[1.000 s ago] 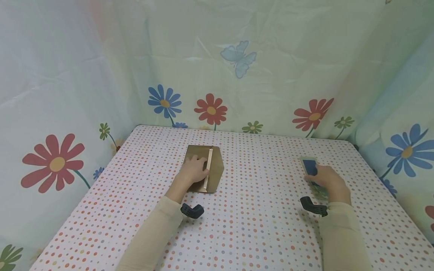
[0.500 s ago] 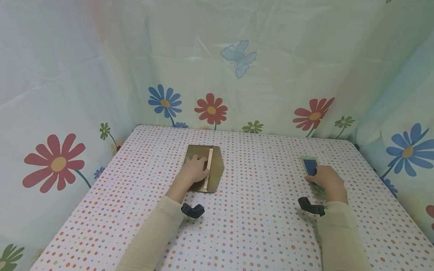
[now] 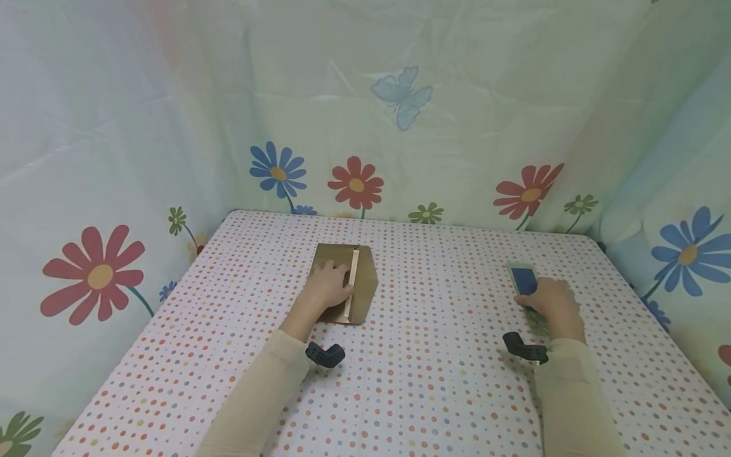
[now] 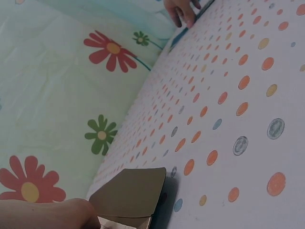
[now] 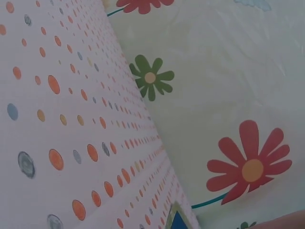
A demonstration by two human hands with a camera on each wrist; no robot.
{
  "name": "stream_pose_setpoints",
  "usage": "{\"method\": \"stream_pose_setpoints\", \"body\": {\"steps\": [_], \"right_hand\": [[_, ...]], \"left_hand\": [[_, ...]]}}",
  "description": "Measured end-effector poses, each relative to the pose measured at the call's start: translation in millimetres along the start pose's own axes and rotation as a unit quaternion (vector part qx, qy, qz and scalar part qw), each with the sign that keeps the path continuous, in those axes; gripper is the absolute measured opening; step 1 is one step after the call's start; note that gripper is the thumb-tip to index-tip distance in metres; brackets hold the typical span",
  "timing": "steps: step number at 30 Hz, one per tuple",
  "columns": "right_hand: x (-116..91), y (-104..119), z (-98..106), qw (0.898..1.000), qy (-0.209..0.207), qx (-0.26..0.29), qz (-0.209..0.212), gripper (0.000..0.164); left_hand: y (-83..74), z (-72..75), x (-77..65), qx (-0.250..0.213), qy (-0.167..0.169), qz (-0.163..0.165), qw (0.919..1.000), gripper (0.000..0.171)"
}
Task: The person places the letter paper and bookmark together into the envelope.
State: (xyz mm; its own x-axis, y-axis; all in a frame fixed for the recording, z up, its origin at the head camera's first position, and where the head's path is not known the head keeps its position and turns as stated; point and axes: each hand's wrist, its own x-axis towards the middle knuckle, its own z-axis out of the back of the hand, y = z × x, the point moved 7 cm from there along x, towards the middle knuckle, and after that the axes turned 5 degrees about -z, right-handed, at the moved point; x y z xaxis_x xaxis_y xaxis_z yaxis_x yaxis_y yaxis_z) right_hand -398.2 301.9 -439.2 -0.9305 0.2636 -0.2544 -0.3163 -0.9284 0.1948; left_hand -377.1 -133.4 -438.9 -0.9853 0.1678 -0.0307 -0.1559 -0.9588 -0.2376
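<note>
In the head view, a flat gold-brown envelope [image 3: 364, 293] lies on the table, its tapered flap spread to the right and a pale coppery strip along the mouth. My left hand [image 3: 327, 284] holds it from above, fingers bent over the body and thumb at the strip. The left wrist view shows the flap [image 4: 136, 191] lifted a little, with shadow beneath. Off to the right, my right hand [image 3: 551, 303] grips a flat card-like piece [image 3: 523, 279] with a blue panel and pale green border, thumb at its left side. Its lower part is mostly hidden; only a corner shows in the right wrist view.
A white cloth with coloured dots covers the table [image 3: 422, 355]. Flower-printed curtains [image 3: 457, 127] rise behind it and at both sides. Dark wrist mounts [image 3: 325, 355] stick out from both sleeves.
My right hand has shifted very slightly left with the card between its fingers. The left hand and the envelope stay where they were.
</note>
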Motion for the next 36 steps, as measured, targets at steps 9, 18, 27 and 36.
{"method": "stream_pose_setpoints", "body": {"steps": [9,18,27,36], "right_hand": [[4,-7,-1,0.999,0.013,0.016,-0.039,0.084],[10,-15,-1,0.998,0.005,0.049,-0.043,0.082],[12,-15,5,0.997,0.004,0.07,-0.023,0.061],[10,-16,5,0.996,0.025,0.089,0.018,0.067]], "left_hand": [[0.2,0.5,-0.9,-0.001,0.002,0.003,1.0,0.053],[-0.3,1.6,-1.8,0.0,0.004,0.002,1.0,0.054],[-1.0,2.7,-1.2,0.002,0.003,-0.001,1.0,0.053],[-1.0,2.5,-1.2,0.004,0.0,-0.001,1.0,0.053]]}}
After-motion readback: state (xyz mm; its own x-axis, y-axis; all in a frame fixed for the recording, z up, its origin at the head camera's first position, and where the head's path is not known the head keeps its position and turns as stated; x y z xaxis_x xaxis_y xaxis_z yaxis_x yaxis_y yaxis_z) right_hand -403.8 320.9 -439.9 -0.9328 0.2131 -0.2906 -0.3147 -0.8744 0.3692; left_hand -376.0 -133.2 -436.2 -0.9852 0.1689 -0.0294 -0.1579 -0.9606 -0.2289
